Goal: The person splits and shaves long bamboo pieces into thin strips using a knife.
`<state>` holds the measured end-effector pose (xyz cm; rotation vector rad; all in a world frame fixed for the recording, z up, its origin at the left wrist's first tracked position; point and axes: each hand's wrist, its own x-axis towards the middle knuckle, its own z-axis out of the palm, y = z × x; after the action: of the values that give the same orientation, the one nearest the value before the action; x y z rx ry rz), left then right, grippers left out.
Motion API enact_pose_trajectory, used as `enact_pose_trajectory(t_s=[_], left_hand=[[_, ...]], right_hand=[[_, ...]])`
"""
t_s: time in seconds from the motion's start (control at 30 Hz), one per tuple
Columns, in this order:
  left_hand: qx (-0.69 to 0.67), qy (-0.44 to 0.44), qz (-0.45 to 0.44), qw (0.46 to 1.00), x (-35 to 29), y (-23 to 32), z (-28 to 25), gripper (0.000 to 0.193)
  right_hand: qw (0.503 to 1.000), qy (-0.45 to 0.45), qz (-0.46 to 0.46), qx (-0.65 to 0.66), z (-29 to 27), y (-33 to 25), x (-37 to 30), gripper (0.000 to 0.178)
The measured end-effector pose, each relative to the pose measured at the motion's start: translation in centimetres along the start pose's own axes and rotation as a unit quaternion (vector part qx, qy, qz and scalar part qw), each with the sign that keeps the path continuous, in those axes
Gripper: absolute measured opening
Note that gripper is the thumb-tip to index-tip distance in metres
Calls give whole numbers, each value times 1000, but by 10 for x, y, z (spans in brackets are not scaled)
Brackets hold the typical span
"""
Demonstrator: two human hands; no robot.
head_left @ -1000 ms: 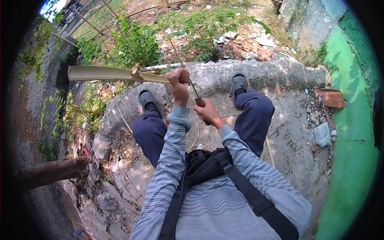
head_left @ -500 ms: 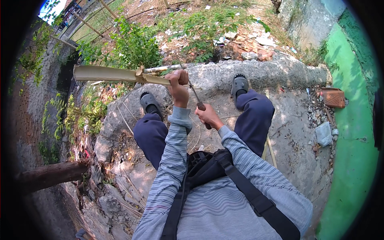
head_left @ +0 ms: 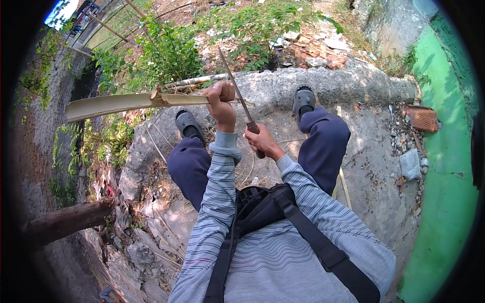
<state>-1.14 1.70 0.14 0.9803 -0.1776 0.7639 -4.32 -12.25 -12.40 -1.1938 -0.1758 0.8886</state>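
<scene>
My left hand (head_left: 221,105) is closed round one end of a split bamboo strip (head_left: 113,106), pale and slightly hollow, which reaches out to the left. A raised joint shows on the strip a little beyond my fist. In my right hand (head_left: 264,141) is the brown handle of a long knife (head_left: 236,86). Its blade points up and away, slanting left, and passes just right of my left fist. There the blade crosses the short end of bamboo sticking out of the fist; whether they touch I cannot tell.
A rough stone ledge (head_left: 353,83) runs ahead of my feet, with leafy plants (head_left: 172,55) and rubble beyond. At the left lies a thick brown log (head_left: 68,220). A green wall (head_left: 444,212), a brown plastic basket (head_left: 422,118) and thin bamboo strips (head_left: 344,188) are to the right.
The bamboo's far end has swung lower and further left. The knife has risen, its blade now standing higher past my left fist. Both hands keep their holds.
</scene>
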Motion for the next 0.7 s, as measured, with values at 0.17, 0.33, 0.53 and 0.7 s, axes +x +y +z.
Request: enact_pose_trajectory(t_s=[0.17,0.33,0.53,0.7], left_hand=[[-41,5,-19,999,-3,-10,8,40],[21,10,-26,999,-5,-11,20,42],[-1,10,-13,1000,-2,-10,14,41],[-37,9,-9,999,-1,-7,4,41]], right_hand=[[998,53,25,11,-13,5,-3,16],[997,54,-42,-40,-12,-16,-12,18],[995,71,7,-65,-19,5,-1,18],[996,72,10,-58,-19,9,-1,19]])
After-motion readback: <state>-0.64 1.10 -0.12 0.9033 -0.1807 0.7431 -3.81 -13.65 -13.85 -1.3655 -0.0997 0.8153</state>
